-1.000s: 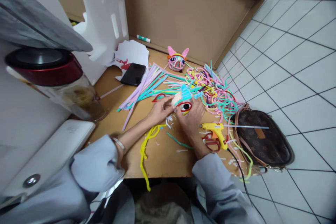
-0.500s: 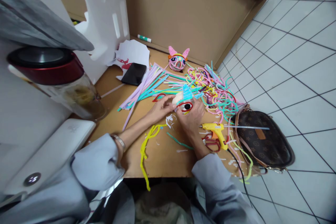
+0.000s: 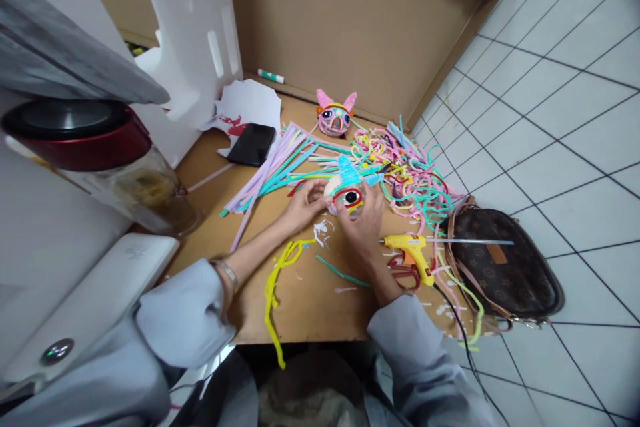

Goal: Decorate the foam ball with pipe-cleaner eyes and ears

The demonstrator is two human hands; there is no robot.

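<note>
Between my hands is a small round animal-face ornament [image 3: 353, 197] with blue pipe-cleaner ears, a red-rimmed black-and-white eye and a pale patch on its left side. My left hand [image 3: 309, 203] grips its left edge with thumb and fingers. Around its right and lower side, my right hand [image 3: 367, 219] is closed, its thumb by the eye. Part of the face is hidden by the right fingers. Just right of my right wrist lies a yellow hot glue gun [image 3: 409, 253] with a glue stick in its back, over red-handled scissors [image 3: 404, 272]. Yellow pipe cleaners [image 3: 274, 290] lie below my left hand.
Behind stands a pink-eared animal face [image 3: 334, 117]. Straight pipe cleaners [image 3: 270, 170] and a tangled pile [image 3: 410, 173] spread across the table. A phone [image 3: 254, 144], glass bottle [image 3: 160, 193] and white device [image 3: 95, 300] are left; a brown bag [image 3: 505, 267] sits right.
The camera view has shifted slightly. The ornament in my hands has turned a little, so more of the red-rimmed eye and the face below it shows. Both hands keep their hold.
</note>
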